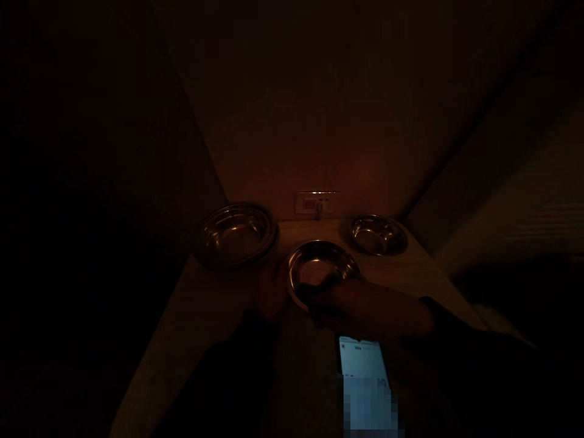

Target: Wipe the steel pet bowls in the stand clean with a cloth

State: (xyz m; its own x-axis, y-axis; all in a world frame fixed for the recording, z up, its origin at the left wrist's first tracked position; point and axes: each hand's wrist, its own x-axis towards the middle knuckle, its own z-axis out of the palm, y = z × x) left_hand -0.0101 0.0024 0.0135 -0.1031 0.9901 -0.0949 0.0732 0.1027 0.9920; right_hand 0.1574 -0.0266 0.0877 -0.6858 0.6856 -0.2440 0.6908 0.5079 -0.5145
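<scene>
The scene is very dark. A steel bowl (314, 267) sits in the middle of a pale counter (214, 310). My left hand (270, 296) rests against the bowl's left rim, its fingers lost in shadow. My right hand (365, 307) reaches across from the right, its fingers at the bowl's near rim, where something dark that I cannot make out lies under them. Both sleeves are dark.
A larger steel dish (235, 234) stands at the back left and a smaller steel bowl (378, 234) at the back right. A wall socket (314, 202) sits on the back wall. A lit phone screen (365, 377) lies near me on the counter.
</scene>
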